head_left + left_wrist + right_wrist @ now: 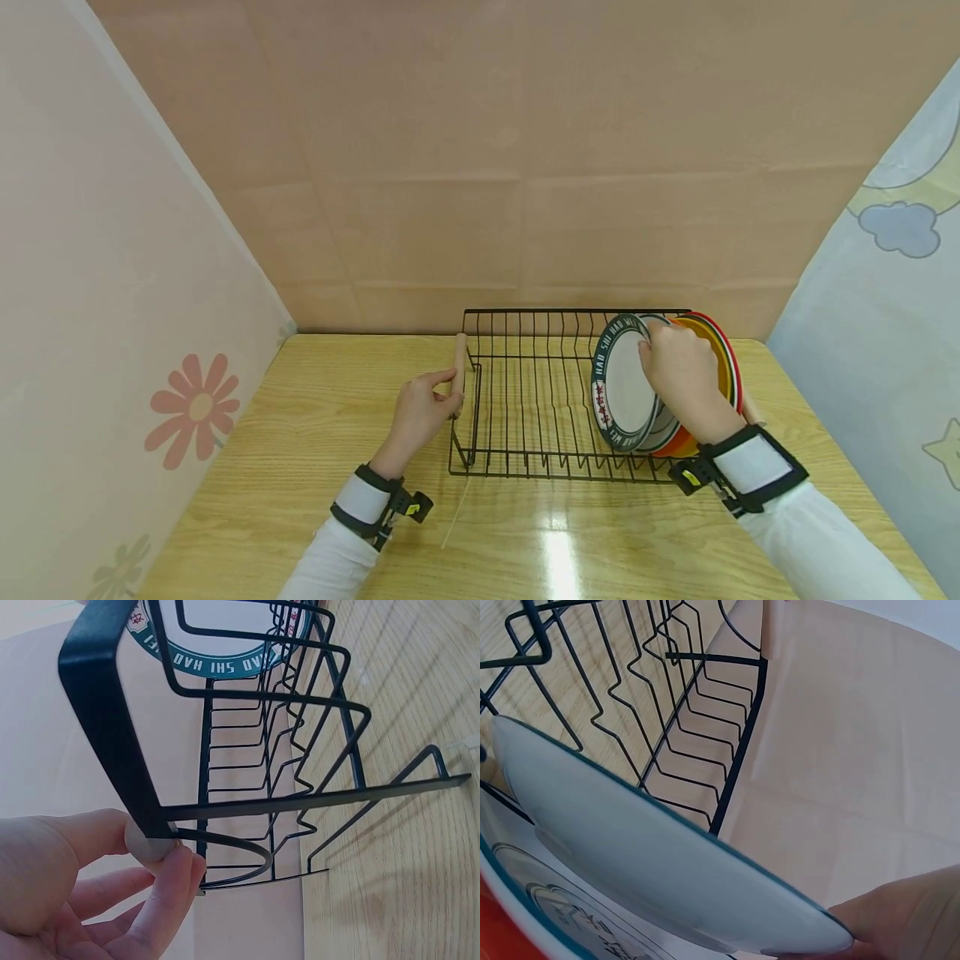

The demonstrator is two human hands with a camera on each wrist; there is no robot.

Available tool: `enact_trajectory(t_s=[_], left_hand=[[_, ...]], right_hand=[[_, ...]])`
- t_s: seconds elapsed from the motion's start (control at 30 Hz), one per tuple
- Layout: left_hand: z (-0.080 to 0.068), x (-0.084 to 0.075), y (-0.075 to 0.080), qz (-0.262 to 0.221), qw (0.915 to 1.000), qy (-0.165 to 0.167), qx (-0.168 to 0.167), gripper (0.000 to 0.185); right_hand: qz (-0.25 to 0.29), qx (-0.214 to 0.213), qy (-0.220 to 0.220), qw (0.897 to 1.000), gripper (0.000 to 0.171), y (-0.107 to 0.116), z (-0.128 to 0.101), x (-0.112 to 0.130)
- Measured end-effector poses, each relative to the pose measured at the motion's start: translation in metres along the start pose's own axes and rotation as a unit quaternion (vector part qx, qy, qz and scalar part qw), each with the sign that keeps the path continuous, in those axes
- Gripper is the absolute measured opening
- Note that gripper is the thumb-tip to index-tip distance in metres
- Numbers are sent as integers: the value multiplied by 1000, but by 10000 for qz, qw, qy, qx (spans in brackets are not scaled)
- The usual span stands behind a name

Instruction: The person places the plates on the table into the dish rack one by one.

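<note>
Your left hand pinched the wooden handle at the left end of the black wire dish rack on the table. Your right hand gripped the top rim of the green-rimmed plate, standing upright in the rack's right end against a second green-rimmed plate and an orange plate.

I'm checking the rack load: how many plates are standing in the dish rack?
4 at least, all upright at the rack's right end: a green-rimmed lettered plate in front, a second like it behind, then an orange plate and a red-rimmed plate. The right hand may hide more.

A staged tabletop booth: paper backdrop, patterned side sheets, wooden table
</note>
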State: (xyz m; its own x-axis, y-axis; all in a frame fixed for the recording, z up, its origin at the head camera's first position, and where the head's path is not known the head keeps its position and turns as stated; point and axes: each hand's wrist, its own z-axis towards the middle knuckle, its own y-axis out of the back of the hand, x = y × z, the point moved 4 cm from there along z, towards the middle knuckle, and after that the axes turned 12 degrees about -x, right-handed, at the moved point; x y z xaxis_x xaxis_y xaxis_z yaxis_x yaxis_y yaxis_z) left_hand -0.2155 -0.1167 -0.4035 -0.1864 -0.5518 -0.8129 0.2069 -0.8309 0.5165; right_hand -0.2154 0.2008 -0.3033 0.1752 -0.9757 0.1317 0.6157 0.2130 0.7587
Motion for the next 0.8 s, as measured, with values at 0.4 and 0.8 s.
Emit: enact_trajectory(t_s=[0.4,0.8], left_hand=[[0,-1,0,38,10000,7,-23,39],[0,1,-1,2,10000,30,-13,39]], right_hand=[[94,-148,9,9998,26,-1,-1,1],[-156,-490,155,9986,28,-1,-2,4]])
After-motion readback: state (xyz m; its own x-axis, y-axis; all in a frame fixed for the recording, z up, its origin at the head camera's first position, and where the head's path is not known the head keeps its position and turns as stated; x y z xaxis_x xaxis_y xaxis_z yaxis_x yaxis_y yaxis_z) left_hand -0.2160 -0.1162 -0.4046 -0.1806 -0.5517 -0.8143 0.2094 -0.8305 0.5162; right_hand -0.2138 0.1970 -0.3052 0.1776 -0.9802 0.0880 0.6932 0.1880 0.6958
